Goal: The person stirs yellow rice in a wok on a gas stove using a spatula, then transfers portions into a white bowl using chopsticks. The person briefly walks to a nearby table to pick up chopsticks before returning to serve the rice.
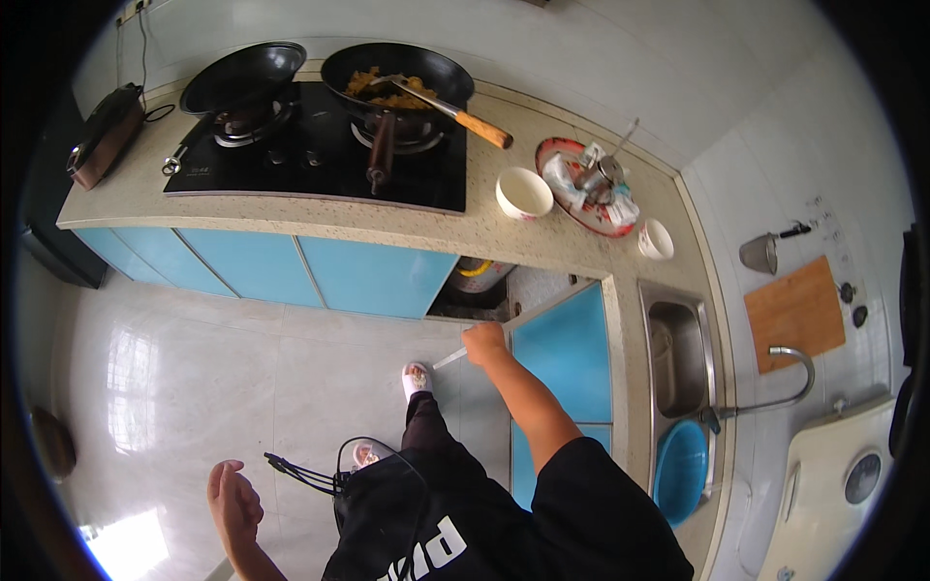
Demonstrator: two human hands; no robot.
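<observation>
My right hand (484,343) grips the top edge of a cabinet door (449,358) that stands swung out from under the counter. Behind it, the cabinet opening shows what looks like a gas cylinder (479,279) with a yellow band or hose, partly hidden by the counter. My left hand (234,501) hangs low at the left over the tiled floor, fingers loosely curled, with nothing visible in it. Above on the black gas hob (320,174), a wok (450,69) holds cooked yellow-brown food (407,98) and a wooden-handled spatula (483,129). A second, empty wok (243,80) rests on the left burner.
White bowls (524,194) (656,240) flank a red-rimmed tray (617,231) of packets and a metal cup. On the right are a steel sink (676,356), a blue basin (681,472) and a wall-hung cutting board (795,312). Black cables (305,476) hang at my waist.
</observation>
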